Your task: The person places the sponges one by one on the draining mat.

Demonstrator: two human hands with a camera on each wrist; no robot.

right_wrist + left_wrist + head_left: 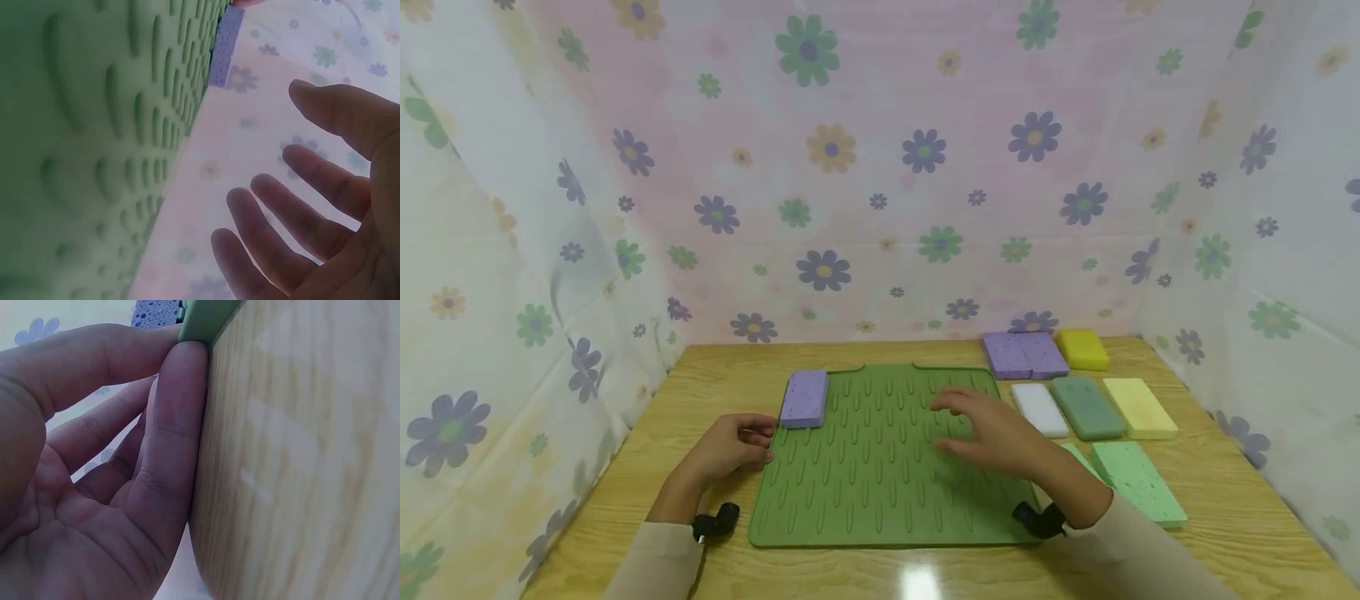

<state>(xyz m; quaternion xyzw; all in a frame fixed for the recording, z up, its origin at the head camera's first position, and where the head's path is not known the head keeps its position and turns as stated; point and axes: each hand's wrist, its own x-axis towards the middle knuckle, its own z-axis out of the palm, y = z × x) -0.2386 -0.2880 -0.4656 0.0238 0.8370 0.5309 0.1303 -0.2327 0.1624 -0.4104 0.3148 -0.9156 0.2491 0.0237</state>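
Note:
A green ridged silicone mat (880,433) lies on the table. My left hand (730,450) rests beside its left edge, with bent fingertips (181,362) touching the mat's rim in the left wrist view. Whether they pinch the rim is hard to tell. A purple sponge (805,398) lies flat on the mat's back left corner, just beyond the left fingers. Above the mat's right half hovers my right hand (992,433), holding nothing, its fingers spread and gently bent. The right wrist view shows the thumb and fingers apart from the mat surface (81,156).
Right of the mat lie two purple sponges (1022,354), a bright yellow sponge (1082,350), a white sponge (1040,410), a dark green sponge (1087,408), a pale yellow sponge (1138,408) and light green sponges (1138,483), one partly behind the right forearm. Flowered curtains surround the wooden table (700,379).

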